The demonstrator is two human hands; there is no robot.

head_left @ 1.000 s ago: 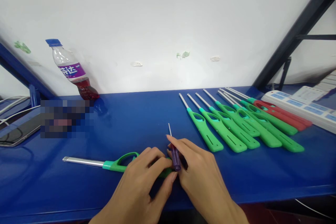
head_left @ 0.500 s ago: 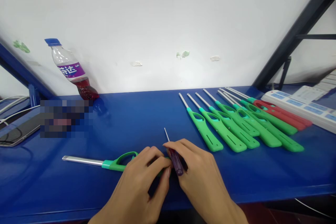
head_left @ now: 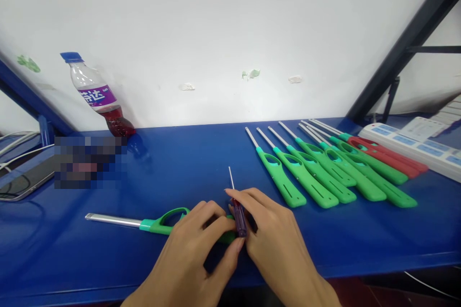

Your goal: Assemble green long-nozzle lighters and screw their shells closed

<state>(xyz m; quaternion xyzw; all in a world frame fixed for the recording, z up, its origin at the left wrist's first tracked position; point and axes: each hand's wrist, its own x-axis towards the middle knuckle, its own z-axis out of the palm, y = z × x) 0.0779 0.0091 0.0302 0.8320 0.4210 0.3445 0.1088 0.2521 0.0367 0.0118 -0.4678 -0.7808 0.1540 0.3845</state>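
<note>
A green lighter with a long metal tube (head_left: 154, 225) lies across the front of the blue table, its tube pointing left. My left hand (head_left: 198, 249) is closed over the lighter's handle and covers much of it. A small screwdriver with a dark purple handle (head_left: 239, 218) is in my right hand (head_left: 273, 235), its thin shaft pointing away from me. The thumb of my left hand is close to the handle's rear end. Whatever lies under the fingers between the two hands is hidden.
Several green lighters (head_left: 313, 172) and some red ones (head_left: 392, 156) lie in a row at the right, beside a white power strip (head_left: 414, 146). A bottle (head_left: 97, 96) stands back left, near a phone (head_left: 30, 177) and cables. The white wall (head_left: 216, 33) rises behind.
The screwdriver has turned more upright in view, its tip shifting slightly away and right. My left thumb has moved right, towards its handle. The lighter has not moved.
</note>
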